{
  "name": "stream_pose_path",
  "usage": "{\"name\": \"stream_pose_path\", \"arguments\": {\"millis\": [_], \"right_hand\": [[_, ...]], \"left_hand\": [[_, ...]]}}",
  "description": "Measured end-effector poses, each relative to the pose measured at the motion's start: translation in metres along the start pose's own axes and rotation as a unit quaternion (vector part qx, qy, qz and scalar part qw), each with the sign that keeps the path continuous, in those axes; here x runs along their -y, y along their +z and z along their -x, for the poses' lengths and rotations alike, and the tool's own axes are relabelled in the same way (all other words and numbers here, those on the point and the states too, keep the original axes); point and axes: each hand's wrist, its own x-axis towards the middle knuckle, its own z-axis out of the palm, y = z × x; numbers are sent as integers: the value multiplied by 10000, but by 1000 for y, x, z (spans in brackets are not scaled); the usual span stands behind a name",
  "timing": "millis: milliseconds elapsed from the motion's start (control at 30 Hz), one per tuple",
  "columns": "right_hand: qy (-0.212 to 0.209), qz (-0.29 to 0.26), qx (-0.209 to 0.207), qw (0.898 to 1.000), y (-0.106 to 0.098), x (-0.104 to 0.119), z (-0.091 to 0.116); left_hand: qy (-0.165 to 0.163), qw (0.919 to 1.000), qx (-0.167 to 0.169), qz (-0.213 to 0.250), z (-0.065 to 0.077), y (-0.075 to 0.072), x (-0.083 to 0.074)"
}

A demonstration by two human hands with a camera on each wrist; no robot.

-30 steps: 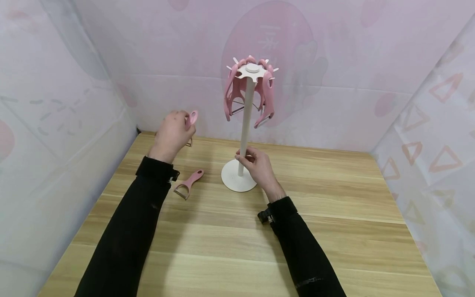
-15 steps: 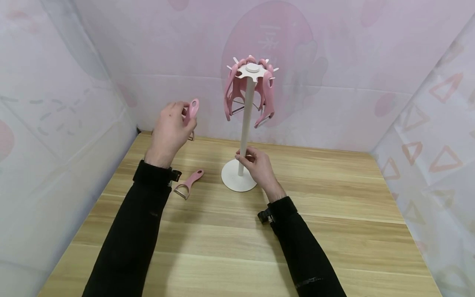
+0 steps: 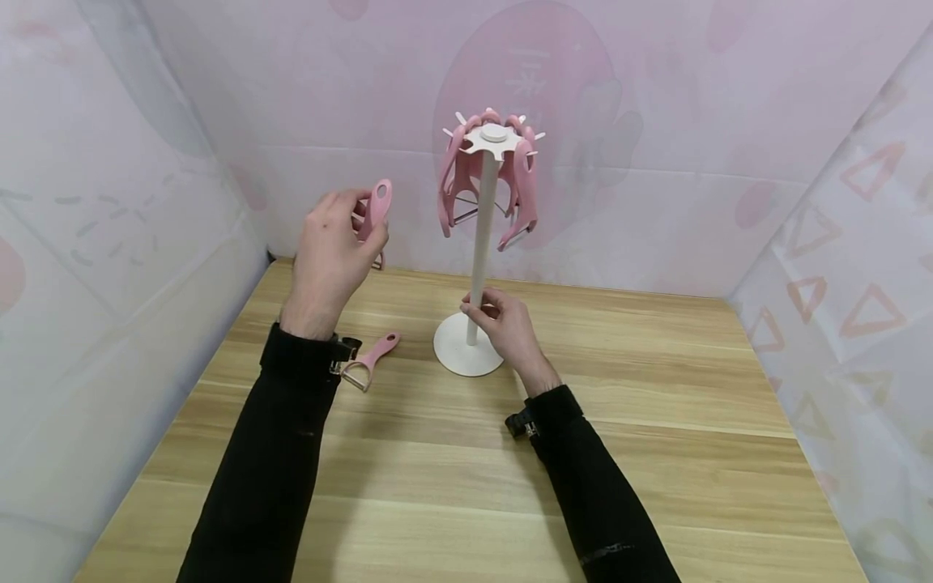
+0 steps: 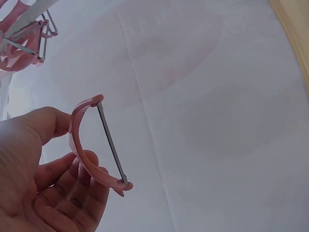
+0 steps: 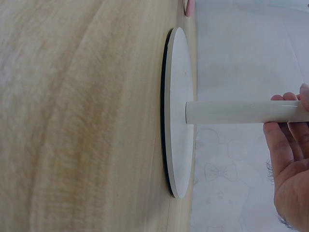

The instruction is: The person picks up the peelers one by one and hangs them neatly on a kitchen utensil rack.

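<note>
My left hand (image 3: 331,251) pinches a pink peeler (image 3: 377,207) by its handle, raised above the table's back left, with the handle's holed end up. In the left wrist view the peeler's curved frame and metal blade (image 4: 112,143) point away from the fingers. My right hand (image 3: 506,325) grips the lower pole of a white utensil stand (image 3: 483,235). Several pink peelers (image 3: 526,190) hang from hooks round the stand's top, leaving a bare stretch at the front. In the right wrist view the round base (image 5: 181,116) stands on the table, with fingers round the pole.
Another pink peeler (image 3: 381,350) lies on the wooden table (image 3: 452,461), left of the stand's base and close to my left cuff. Printed cloth walls (image 3: 350,97) rise behind the table and along both sides.
My left hand has lifted the peeler higher, and its handle has come more upright. My right hand stays on the pole, and the stand keeps its place.
</note>
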Motion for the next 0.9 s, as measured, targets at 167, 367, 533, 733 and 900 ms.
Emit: {"name": "stream_pose_path", "arguments": {"millis": [167,367,533,733,900], "right_hand": [[-2,-19,-24,10000,0,0,0],[5,-81,-58,10000,0,1,0],[11,-99,-79,9999,-1,2,1],[11,-134,-73,9999,0,2,1],[-44,-97,-59,9999,0,1,0]], "left_hand": [[178,9992,-307,197,3,-2,-6],[281,9977,-518,343,8,-5,-15],[387,9964,-635,395,12,-7,-23],[457,9948,-769,492,16,-11,-32],[547,9927,-883,613,19,-14,-40]]}}
